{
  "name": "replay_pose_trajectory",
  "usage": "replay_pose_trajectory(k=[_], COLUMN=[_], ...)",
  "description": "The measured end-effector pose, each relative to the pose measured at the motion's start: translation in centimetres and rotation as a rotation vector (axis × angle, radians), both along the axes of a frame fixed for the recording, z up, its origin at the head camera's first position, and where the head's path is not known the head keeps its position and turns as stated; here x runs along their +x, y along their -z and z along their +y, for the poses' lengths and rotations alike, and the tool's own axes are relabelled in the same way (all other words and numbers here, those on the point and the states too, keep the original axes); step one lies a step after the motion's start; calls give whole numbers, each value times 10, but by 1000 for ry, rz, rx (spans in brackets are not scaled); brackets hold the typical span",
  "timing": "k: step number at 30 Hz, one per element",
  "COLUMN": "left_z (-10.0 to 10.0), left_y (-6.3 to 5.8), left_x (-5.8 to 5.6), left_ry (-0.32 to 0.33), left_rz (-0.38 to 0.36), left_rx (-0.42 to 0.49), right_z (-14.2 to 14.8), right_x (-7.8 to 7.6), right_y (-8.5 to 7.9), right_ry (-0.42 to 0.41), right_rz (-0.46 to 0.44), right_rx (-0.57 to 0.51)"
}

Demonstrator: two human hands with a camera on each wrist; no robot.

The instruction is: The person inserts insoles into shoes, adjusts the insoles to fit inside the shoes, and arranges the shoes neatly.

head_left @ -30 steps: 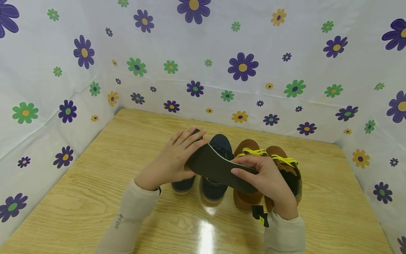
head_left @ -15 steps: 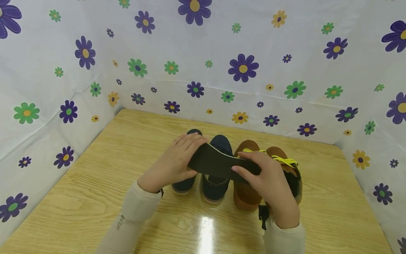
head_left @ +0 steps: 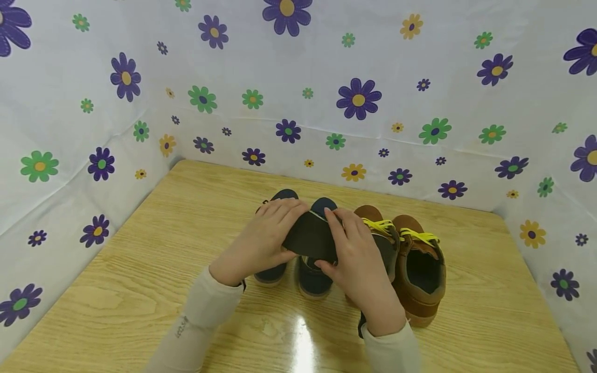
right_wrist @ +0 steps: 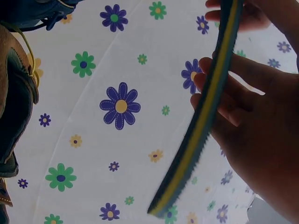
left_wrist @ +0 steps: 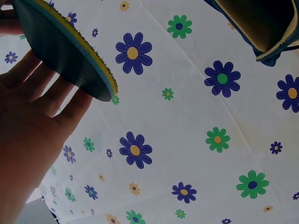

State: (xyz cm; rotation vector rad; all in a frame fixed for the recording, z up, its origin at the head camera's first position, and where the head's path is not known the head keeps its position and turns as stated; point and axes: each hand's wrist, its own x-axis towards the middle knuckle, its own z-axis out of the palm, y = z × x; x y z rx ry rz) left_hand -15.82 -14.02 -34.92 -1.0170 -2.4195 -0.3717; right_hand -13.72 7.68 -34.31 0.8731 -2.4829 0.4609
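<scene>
A black insole point(head_left: 308, 241) is held up over the shoes, its dark flat face toward me. In the right wrist view the insole's edge point(right_wrist: 201, 126) shows a yellow layer. My left hand point(head_left: 263, 235) grips the insole's left end, fingers over the top edge and thumb below. Close beside it, my right hand point(head_left: 359, 254) holds the insole around its middle, thumb underneath. Past that hand the insole's right part is partly hidden. Beneath stand a navy left shoe point(head_left: 270, 274) and a navy right shoe point(head_left: 314, 285), both partly covered by the hands and insole.
Two brown shoes with yellow laces stand to the right; the outer brown shoe point(head_left: 420, 295) shows its dark opening, the inner brown shoe point(head_left: 368, 211) is mostly hidden. All rest on a wooden tabletop point(head_left: 140, 290). A flower-printed white cloth point(head_left: 261, 57) encloses the back and sides.
My right hand has moved left along the insole, closer to my left hand, uncovering the outer brown shoe. The left hand's fingers have bent over the insole's top edge.
</scene>
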Motion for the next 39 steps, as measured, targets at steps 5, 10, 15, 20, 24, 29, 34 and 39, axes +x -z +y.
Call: replay_pose_trajectory(k=[5, 10, 15, 20, 24, 29, 34, 39], left_z=[0, -1, -2, -2, -4, -10, -23, -46], left_y=[1, 0, 0, -2, -4, -5, -5, 0], left_x=[0, -1, -4, -9, -12, -16, -21, -32], left_ry=[10, 16, 26, 57, 80, 82, 23, -63], left_rz=[3, 5, 2, -16, -41, -70, -94, -138], left_rx=[2, 11, 19, 25, 30, 43, 99, 190], right_z=[-3, -5, -6, -4, -3, -3, -3, 1], right_x=[0, 1, 1, 0, -1, -2, -5, -9], right_y=[2, 3, 3, 3, 3, 4, 8, 10], right_ry=[35, 39, 42, 53, 49, 47, 82, 129], right_rz=[24, 53, 48, 8, -14, -13, -12, -81], right_rx=[19, 4, -13, -39, -70, -104, -134, -239])
